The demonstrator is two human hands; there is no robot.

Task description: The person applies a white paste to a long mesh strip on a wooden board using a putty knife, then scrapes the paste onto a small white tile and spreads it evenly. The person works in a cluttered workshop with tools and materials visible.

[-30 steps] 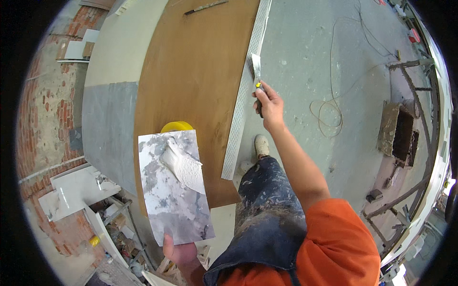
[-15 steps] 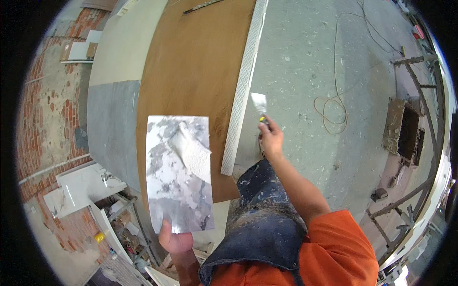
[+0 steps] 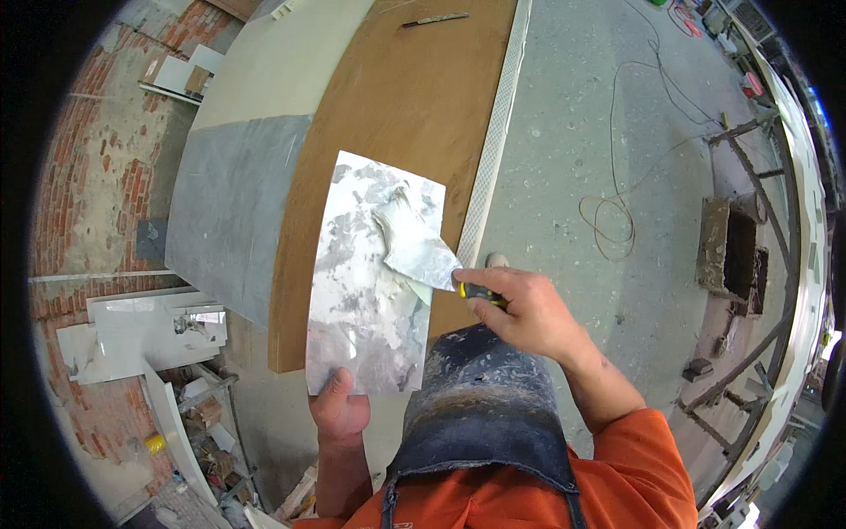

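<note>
Scraper (image 3: 438, 271) now over paste-smeared sheet (image 3: 352, 291), shirt lettering (image 3: 401, 525) illegible

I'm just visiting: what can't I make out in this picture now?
All in the head view:
- Fingertips of the left hand: under the mottled sheet.
- Any white paste beneath the putty knife: covered by it.
- Most of a shoe: behind the right hand.
- Far end of the brown board: cut off by the top edge.

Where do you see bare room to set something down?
Brown board, between the dark slim tool and the smeared plate; grey floor, between the lattice strip and the thin cord. Crowded: around the plate, with left hand, right hand and scraper.
</note>
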